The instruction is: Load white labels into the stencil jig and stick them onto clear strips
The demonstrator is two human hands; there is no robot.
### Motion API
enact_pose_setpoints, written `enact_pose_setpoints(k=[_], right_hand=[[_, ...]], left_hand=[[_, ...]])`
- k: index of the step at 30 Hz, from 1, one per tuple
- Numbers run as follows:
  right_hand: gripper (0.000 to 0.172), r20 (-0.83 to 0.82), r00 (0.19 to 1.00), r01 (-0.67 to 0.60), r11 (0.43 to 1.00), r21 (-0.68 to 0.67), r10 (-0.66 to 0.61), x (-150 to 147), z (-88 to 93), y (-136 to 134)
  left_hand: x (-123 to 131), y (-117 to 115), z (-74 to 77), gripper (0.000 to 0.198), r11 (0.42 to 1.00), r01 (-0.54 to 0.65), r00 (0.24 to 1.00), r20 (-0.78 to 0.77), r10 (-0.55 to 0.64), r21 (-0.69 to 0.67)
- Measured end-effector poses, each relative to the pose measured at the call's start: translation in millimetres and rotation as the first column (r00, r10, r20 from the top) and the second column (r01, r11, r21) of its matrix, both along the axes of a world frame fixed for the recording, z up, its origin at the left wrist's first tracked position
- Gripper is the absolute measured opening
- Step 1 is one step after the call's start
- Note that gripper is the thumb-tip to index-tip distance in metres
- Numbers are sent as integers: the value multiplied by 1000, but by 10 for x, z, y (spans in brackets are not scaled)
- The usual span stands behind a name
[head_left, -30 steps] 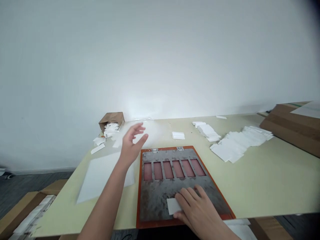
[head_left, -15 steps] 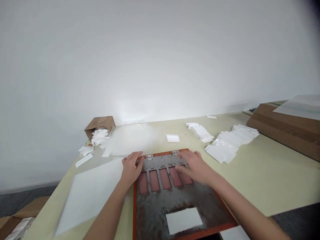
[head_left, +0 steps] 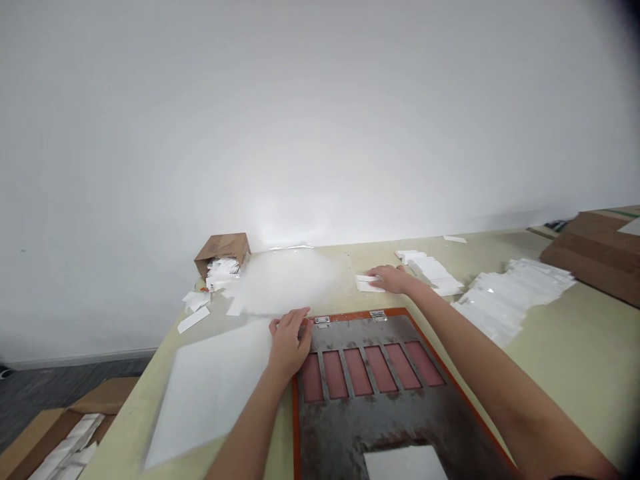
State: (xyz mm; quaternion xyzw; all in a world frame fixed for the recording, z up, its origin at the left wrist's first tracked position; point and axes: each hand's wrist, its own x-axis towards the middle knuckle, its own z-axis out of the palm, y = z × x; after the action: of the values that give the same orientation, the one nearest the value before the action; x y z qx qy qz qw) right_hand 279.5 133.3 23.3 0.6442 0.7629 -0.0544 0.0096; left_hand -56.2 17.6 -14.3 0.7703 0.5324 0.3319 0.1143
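My left hand (head_left: 291, 341) rests at the upper left corner of a hinged metal plate (head_left: 380, 420) on a reddish-brown board, its fingers apart and holding nothing. The plate has a row of several rectangular slots (head_left: 356, 372) showing pink beneath. A white card (head_left: 405, 463) lies on its lower part. Beyond the plate, my right hand (head_left: 393, 279) reaches over a small stack of white strips (head_left: 368, 283), with fingertips on its right end. Its fingers are bent together over the strips.
A small cardboard box (head_left: 223, 250) of white pieces stands back left. White sheets (head_left: 210, 387) lie left, card piles (head_left: 434, 272) and overlapping packets (head_left: 510, 297) right. A large carton (head_left: 595, 250) is far right; an open box (head_left: 60, 433) sits lower left.
My right hand has moved from above the slots to the small stack beyond the plate. My left hand stays at the corner. The view has shifted, moving things rightward in the picture.
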Motion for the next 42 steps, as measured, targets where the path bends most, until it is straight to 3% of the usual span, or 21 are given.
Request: enact_pose_setpoints(k=[6,11,14,16,19,24,33,42], right_hand=[[38,-43,989,146,986,83,-143,9,-46,37],[38,-180,943,304,944,130,-279,-117,44,-59],[36,-309,933,233,964,127,-185,-389,134,-188],[33,-398,916,107,986,128,-48,-678,162,-317],[42,-486,863,-67,985,161,138,-1181,121,-558],[36,-522,817,-117,958,262,243,-1750,-44,-916],[36,-495,825,-17,888,460,273,-1671,-22,-1152],[31,-450,844,-52,880,472,291,-1613,-98,-1180]], left_hand=[[33,-16,40,31,1000,-12,999,51,12,-11],[16,5,29,30,999,-32,992,123,35,-22],[-8,37,0,29,998,-49,979,196,53,-26],[-23,54,-8,29,998,-55,964,258,60,-25],[-44,57,15,33,998,-52,934,352,56,-22],[-100,40,73,27,999,-33,900,435,32,-6],[-156,53,59,21,999,35,924,382,-36,10],[-149,69,35,36,998,62,935,350,-51,-23]])
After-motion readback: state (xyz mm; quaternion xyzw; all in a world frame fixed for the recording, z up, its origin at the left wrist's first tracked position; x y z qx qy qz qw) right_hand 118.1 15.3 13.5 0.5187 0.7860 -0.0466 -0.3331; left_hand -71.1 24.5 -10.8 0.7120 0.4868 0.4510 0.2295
